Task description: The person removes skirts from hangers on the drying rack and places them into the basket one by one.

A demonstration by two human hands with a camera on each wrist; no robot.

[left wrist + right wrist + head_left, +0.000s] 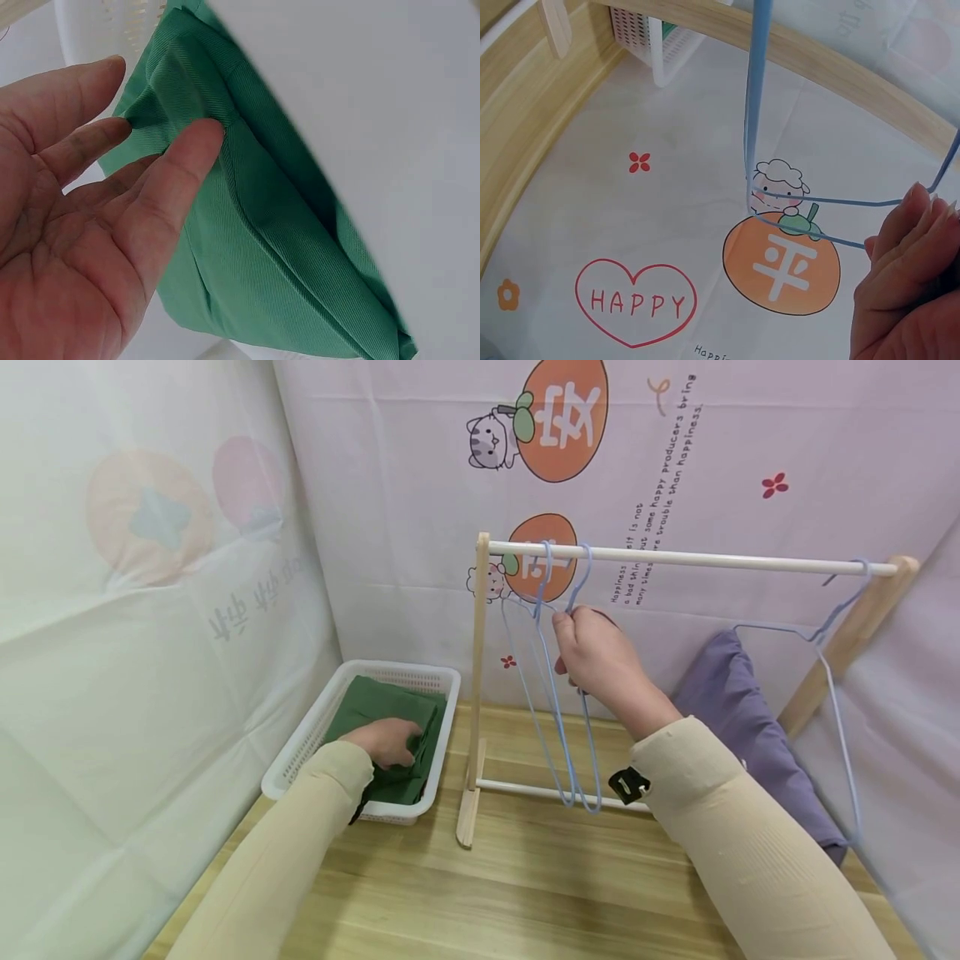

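Note:
Folded green cloth (375, 700) lies stacked in a white basket (393, 812) on the left. My left hand (386, 743) rests on it near its right side, and in the left wrist view the fingertips (201, 135) touch the folded edge with the palm turned up. At the rack, my right hand (602, 653) grips a blue clothes hanger (577, 589) just below its hook, which is still over the bar. Right beside it another blue hanger (538, 597) hangs from the same bar. The right fingers partly cover the held hanger's shoulders.
The wooden rack has a white top bar (697, 558) and a left post (478, 677) close to the basket. Purple cloth (750, 727) hangs at the right end, near another blue hanger (832, 685). Printed fabric walls (405, 485) enclose the wooden tabletop (525, 877).

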